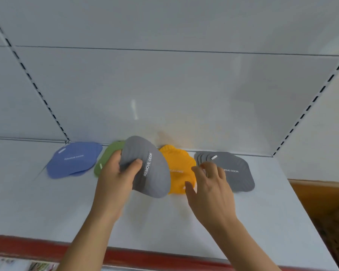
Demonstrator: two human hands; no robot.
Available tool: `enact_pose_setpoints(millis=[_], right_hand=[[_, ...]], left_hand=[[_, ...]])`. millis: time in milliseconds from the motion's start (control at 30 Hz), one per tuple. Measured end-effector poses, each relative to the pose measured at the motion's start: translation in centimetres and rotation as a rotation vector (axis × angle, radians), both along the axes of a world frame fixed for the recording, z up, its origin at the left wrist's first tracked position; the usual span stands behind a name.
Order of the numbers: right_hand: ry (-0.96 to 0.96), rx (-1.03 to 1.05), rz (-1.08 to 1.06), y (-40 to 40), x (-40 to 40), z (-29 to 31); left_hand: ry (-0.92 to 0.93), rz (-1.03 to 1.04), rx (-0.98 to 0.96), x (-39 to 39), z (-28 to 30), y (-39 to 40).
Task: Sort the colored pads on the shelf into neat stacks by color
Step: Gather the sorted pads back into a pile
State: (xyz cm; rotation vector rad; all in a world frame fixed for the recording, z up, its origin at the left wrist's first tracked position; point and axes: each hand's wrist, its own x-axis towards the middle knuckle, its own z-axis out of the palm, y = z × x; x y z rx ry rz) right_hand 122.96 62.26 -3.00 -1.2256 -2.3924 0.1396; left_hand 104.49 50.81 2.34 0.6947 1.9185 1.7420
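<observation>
Pinching a grey pad (145, 169), left hand (115, 173); right hand (209, 184) spread open.

On the pale grey-white shelf (47, 202), the far-left pad stack (72, 160) was blue with white lettering. The next pad (108, 155) was green. The held pad (151, 169) was grey, ribbed, printed "REMOVE ODOR" in white. The middle pad (181, 165) was orange-yellow. The right stack (235, 171) was grey, ribbed. The shelf's near edge (47, 249) was red.
</observation>
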Motion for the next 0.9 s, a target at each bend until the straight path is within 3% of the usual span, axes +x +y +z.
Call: enact_pose_setpoints(millis=[267,433,633,900], right_hand=[[0.023,0.044,-0.095,-1.8,7.1,-0.3],[-0.041,-0.039,-0.222,-2.5,11.7,-1.1],[-0.144,-0.13,-0.315,-1.8,14.8,-1.6],[-0.155,-0.144,-0.274,-0.5,14.5,-1.7]], left_hand=[[-0.029,-0.256,0.013,4.7,0.1,6.8],[-0.169,-0.411,0.026,9.3,-0.4,12.8],[0.372,-0.406,-0.397,11.9,-4.1,17.0],[1.02,-0.384,-0.623,13.0,-4.2,16.2]])
